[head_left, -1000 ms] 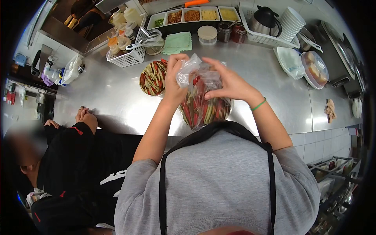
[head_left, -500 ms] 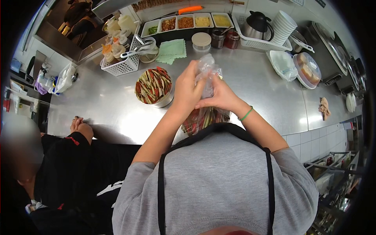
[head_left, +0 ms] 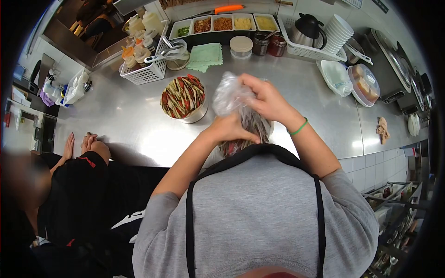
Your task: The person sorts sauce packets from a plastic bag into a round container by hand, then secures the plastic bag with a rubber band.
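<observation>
A clear plastic bag (head_left: pixel 228 95) with red and greenish strips inside stands at the counter's front edge, close against my apron. My left hand (head_left: pixel 230 128) is wrapped round the bag's neck, thumb stretched across it. Higher up, my right hand (head_left: pixel 264 96) grips the gathered plastic, and the loose top flops to the left. The lower part of the bag is partly hidden by my hands and chest. Just left of it stands a round metal container (head_left: pixel 194 116) heaped with similar red and pale green strips (head_left: pixel 183 96).
At the back are white trays of toppings (head_left: pixel 222 23), lidded jars, a green cloth (head_left: pixel 204 56) and a white basket of bottles (head_left: pixel 147 72). A jug (head_left: pixel 306 30) and stacked bowls (head_left: pixel 338 32) stand right. Another person's hands (head_left: pixel 88 142) rest at the left edge.
My left hand has moved down round the bag's neck. My right hand has shifted slightly right, and the bag's top now leans left. Another hand of a person appears at the left.
</observation>
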A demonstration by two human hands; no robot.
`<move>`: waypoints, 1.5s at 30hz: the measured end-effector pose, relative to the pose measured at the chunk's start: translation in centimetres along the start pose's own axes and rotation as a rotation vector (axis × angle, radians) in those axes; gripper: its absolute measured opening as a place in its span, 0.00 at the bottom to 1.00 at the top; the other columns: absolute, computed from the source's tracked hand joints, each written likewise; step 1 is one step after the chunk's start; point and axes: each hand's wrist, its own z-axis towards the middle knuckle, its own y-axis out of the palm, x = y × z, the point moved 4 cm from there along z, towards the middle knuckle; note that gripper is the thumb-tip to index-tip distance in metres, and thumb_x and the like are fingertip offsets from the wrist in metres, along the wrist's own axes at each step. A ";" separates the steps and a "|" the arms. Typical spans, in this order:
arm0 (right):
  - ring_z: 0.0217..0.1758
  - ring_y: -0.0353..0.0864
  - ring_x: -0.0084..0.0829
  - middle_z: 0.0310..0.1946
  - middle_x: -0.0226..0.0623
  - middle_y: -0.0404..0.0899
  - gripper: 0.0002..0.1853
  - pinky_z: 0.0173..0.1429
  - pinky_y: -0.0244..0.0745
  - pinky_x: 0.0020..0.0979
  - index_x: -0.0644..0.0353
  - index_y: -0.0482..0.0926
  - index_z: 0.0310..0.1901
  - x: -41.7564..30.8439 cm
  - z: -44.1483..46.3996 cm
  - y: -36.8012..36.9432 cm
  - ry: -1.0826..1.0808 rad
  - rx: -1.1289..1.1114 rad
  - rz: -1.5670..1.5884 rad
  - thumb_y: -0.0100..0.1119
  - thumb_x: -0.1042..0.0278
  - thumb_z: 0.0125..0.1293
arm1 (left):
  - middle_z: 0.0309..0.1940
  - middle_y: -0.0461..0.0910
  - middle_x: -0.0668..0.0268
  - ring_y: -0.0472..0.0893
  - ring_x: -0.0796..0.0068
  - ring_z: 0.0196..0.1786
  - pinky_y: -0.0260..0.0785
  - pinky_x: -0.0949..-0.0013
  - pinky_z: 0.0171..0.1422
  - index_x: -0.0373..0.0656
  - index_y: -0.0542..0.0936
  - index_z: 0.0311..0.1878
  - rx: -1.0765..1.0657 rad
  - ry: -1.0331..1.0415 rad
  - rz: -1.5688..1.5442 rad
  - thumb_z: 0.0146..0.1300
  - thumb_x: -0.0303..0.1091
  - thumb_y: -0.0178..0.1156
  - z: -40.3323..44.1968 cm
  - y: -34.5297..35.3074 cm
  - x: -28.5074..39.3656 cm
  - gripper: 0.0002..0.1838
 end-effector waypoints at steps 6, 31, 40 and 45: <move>0.38 0.76 0.23 0.35 0.31 0.79 0.16 0.46 0.71 0.26 0.63 0.69 0.52 -1.0 0.8 0.7 -0.056 0.066 -0.064 0.46 0.80 0.61 | 0.49 0.77 0.57 0.78 0.62 0.54 0.69 0.61 0.57 0.37 0.72 0.54 0.631 0.175 -0.340 0.49 0.40 0.70 3.5 1.3 0.1 0.30; 0.77 0.45 0.49 0.71 0.57 0.51 0.73 0.77 0.29 0.55 0.70 0.44 0.71 6.5 0.0 1.3 0.182 -0.162 -0.461 0.74 0.32 0.32 | 0.42 0.78 0.64 0.76 0.73 0.43 0.69 0.69 0.49 0.37 0.75 0.51 0.566 -0.282 -1.440 0.68 0.43 0.59 6.6 0.3 -1.7 0.19; 0.76 0.50 0.43 0.71 0.49 0.56 0.52 0.77 0.28 0.55 0.62 0.54 0.70 7.9 0.8 2.4 0.139 -0.211 -0.651 0.67 0.46 0.46 | 0.47 0.77 0.64 0.75 0.73 0.51 0.68 0.69 0.56 0.36 0.72 0.54 0.848 -0.104 -1.180 0.65 0.32 0.61 4.8 0.6 1.0 0.17; 0.75 0.52 0.42 0.69 0.42 0.63 0.34 0.77 0.26 0.55 0.54 0.68 0.65 11.2 -0.3 3.9 -0.004 -0.116 -0.684 0.57 0.50 0.56 | 0.49 0.77 0.59 0.76 0.69 0.52 0.66 0.70 0.61 0.34 0.71 0.53 0.945 0.086 -0.899 0.58 0.20 0.55 4.8 2.8 0.3 0.18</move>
